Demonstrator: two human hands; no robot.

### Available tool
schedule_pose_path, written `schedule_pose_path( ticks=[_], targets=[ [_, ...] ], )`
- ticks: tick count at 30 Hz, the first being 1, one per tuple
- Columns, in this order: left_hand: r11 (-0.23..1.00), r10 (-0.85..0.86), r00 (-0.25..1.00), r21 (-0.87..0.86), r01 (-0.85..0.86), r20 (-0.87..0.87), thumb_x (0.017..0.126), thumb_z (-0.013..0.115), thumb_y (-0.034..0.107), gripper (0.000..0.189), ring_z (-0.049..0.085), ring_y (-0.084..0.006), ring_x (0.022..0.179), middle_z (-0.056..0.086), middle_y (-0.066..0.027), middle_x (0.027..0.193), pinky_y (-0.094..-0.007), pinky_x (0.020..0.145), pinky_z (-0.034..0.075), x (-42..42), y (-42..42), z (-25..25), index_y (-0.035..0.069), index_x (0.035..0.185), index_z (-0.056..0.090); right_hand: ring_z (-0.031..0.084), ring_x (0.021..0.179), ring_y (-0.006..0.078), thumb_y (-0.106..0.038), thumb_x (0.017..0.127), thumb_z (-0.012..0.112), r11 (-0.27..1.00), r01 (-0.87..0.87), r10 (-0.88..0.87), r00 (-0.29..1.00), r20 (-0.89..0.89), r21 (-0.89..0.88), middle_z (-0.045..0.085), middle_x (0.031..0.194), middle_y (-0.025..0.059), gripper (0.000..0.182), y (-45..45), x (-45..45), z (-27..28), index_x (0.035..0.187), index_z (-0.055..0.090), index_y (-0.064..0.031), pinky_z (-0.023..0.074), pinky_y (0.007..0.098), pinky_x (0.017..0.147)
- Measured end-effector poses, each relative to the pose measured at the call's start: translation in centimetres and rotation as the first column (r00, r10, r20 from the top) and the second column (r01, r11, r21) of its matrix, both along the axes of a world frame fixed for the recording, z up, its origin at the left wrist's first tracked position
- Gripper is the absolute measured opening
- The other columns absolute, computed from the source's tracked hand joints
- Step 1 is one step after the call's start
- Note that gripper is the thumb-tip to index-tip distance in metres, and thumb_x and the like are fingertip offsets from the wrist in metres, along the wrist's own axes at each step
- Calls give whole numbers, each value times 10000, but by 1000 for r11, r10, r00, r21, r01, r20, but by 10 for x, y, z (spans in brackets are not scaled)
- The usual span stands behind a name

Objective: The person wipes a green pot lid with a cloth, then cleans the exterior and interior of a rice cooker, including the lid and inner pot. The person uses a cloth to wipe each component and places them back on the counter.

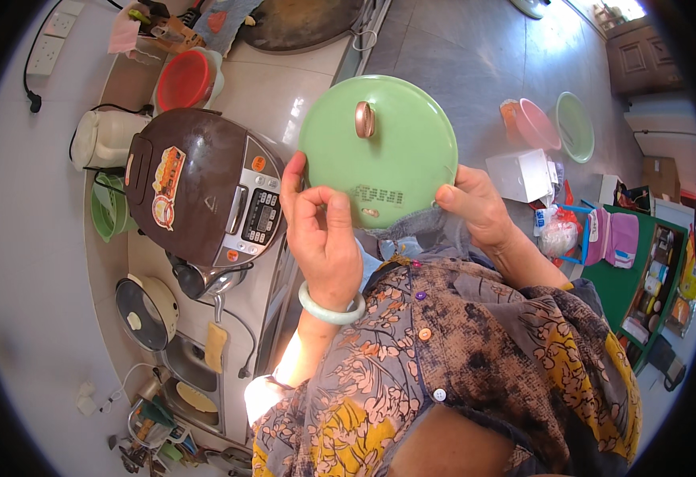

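A round green pot lid with a copper-coloured knob is held up in front of my chest, its outer face towards me. Printed marks and a small chipped-looking spot show near its lower rim. My left hand, wearing a pale bangle, holds the lower left edge, with the thumb in front. At the lower right edge my right hand grips the rim, thumb on the face and other fingers hidden behind. A grey-blue cloth hangs along the lower rim by my right hand.
Left of the lid, a brown electric cooker stands on the counter. Beyond it are a white kettle and a red bowl. A sink lies nearer me. Basins stand on the floor to the right.
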State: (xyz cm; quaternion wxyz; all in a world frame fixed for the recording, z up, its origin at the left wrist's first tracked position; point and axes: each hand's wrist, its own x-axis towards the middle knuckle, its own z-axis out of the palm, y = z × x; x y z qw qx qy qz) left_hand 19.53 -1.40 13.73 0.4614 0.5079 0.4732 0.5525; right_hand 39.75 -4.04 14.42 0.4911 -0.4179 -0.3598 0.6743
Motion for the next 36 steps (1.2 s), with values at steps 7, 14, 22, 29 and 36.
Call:
schedule_pose_path(
  ticks=[7, 14, 22, 29, 36],
  targets=[
    [998, -24, 992, -62, 32, 124, 955, 523, 86, 95, 461, -209, 1199, 305, -190, 1458, -324, 972, 401, 2, 0, -1, -4, 941, 552, 589, 1007, 138, -160, 933, 597, 998, 9, -15, 996, -86, -70, 643, 1123, 92, 350, 0, 2, -2, 1204, 574, 61, 460, 292, 917],
    [999, 13, 995, -39, -9, 101, 958, 513, 68, 83, 486, -192, 1169, 289, -178, 1473, -315, 943, 431, 4, 3, -4, -10, 958, 542, 575, 1032, 136, -157, 936, 594, 999, -18, 17, 1000, -26, -34, 637, 1138, 86, 350, 3, 2, -2, 1210, 573, 59, 444, 289, 935],
    [998, 65, 997, 5, -64, -49, 950, 515, 64, 73, 526, -178, 1102, 296, -196, 1466, -292, 871, 465, 6, 5, -8, -6, 956, 531, 561, 1052, 136, -155, 937, 593, 999, -34, 34, 999, -6, -1, 633, 1148, 81, 342, 4, 3, -6, 1205, 580, 55, 425, 300, 953],
    [963, 114, 974, 264, -60, -193, 953, 503, 61, 51, 336, -340, 1357, 244, -205, 1489, -409, 1068, 329, 3, 1, -5, 11, 959, 510, 557, 1061, 132, -148, 932, 600, 998, -27, 29, 999, -32, 56, 635, 1144, 69, 342, 2, 5, -7, 1216, 576, 42, 424, 302, 954],
    [929, 47, 985, 370, 19, -167, 917, 567, 30, 45, 219, -355, 1420, 119, -184, 1536, -457, 1112, 283, 3, -4, 2, 51, 907, 529, 562, 1055, 128, -175, 934, 604, 998, 24, -20, 998, -61, 54, 636, 1146, 71, 347, 3, 1, -9, 1205, 579, 40, 428, 291, 945]
  ],
)
